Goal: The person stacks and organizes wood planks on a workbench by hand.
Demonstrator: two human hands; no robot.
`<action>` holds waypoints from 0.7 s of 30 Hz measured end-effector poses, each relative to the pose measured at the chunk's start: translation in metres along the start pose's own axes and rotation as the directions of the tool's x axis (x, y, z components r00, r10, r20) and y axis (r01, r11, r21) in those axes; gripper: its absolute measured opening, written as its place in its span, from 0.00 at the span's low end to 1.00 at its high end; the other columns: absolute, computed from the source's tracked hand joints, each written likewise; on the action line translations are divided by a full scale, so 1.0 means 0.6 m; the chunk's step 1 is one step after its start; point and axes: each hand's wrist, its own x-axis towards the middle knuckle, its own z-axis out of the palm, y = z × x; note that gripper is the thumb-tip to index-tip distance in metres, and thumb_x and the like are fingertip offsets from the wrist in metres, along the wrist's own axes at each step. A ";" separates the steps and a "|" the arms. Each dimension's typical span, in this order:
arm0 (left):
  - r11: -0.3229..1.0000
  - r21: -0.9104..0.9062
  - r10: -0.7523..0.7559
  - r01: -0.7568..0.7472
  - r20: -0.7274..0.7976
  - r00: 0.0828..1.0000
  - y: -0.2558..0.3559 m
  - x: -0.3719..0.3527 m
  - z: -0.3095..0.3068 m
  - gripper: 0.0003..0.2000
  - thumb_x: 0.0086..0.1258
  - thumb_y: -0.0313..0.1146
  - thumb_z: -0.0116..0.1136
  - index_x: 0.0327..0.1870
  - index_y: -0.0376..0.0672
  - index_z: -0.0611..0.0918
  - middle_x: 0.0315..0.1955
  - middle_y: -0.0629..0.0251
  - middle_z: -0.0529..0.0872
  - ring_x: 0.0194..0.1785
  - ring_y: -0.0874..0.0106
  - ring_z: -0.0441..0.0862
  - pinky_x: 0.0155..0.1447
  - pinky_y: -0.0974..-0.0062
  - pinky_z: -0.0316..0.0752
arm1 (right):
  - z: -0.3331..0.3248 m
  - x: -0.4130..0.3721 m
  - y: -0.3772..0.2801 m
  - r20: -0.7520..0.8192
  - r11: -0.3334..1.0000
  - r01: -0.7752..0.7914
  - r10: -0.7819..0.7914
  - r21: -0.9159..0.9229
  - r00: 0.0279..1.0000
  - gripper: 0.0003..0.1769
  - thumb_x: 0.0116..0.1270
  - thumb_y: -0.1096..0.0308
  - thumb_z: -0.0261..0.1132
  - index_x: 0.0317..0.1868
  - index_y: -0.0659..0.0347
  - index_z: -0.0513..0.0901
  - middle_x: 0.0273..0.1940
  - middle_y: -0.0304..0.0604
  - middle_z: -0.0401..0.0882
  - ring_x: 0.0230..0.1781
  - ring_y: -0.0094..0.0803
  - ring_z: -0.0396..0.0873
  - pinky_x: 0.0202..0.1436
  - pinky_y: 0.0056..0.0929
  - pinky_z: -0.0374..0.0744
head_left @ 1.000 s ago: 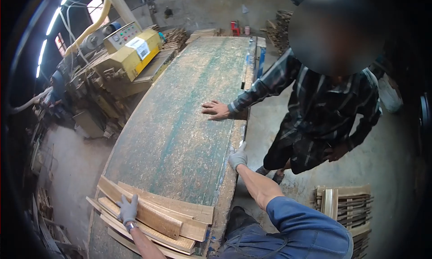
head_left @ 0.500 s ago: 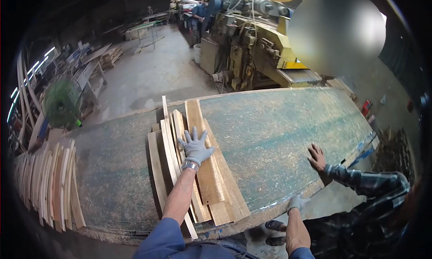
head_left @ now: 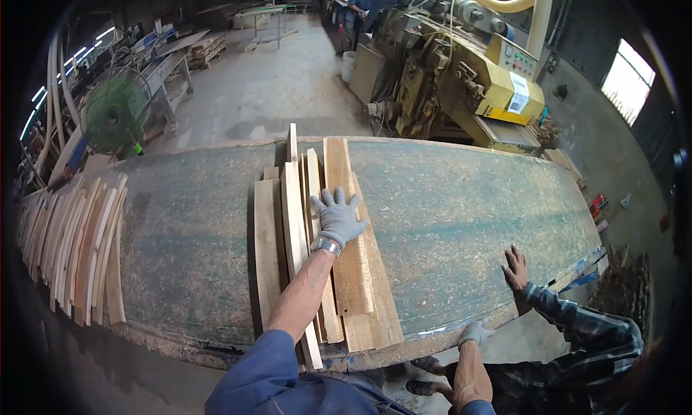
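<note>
My left hand, in a grey glove, lies with spread fingers on a rough wooden board in a stack on the table. Under that board, a wider board shows at its right side. Narrow wooden strips and another board lie just left of the hand, roughly parallel. My right hand, also gloved, rests on the near edge of the green worktable with its fingers extended to the right. No board is in that hand.
A co-worker's hand touches the table at right, with a plaid sleeve behind it. Many wooden strips lie at the left end. Beyond stand a yellow machine, a green fan and another person.
The camera view has turned, so the table's contents sit differently in it. The blurred shape at upper right is gone, revealing the machine's panel. Both my hands keep their places.
</note>
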 end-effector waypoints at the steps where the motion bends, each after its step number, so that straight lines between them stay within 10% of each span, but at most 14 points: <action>1: 1.000 -0.002 -0.004 0.004 0.010 1.000 0.002 0.000 -0.002 0.37 0.63 0.59 0.55 0.75 0.58 0.65 0.76 0.50 0.55 0.78 0.40 0.42 0.71 0.26 0.28 | -0.013 -0.013 -0.011 0.028 1.000 -0.013 0.013 0.019 1.000 0.45 0.73 0.43 0.52 0.76 0.68 0.49 0.67 0.70 0.64 0.64 0.62 0.70 0.63 0.48 0.71; 21: 1.000 0.014 0.000 0.000 0.005 1.000 0.004 0.001 -0.001 0.39 0.62 0.59 0.56 0.75 0.57 0.65 0.76 0.49 0.54 0.79 0.46 0.44 0.72 0.27 0.29 | 0.022 0.028 0.032 -0.010 0.999 0.035 -0.035 0.014 0.999 0.45 0.73 0.43 0.51 0.78 0.63 0.46 0.64 0.72 0.68 0.60 0.64 0.75 0.59 0.50 0.75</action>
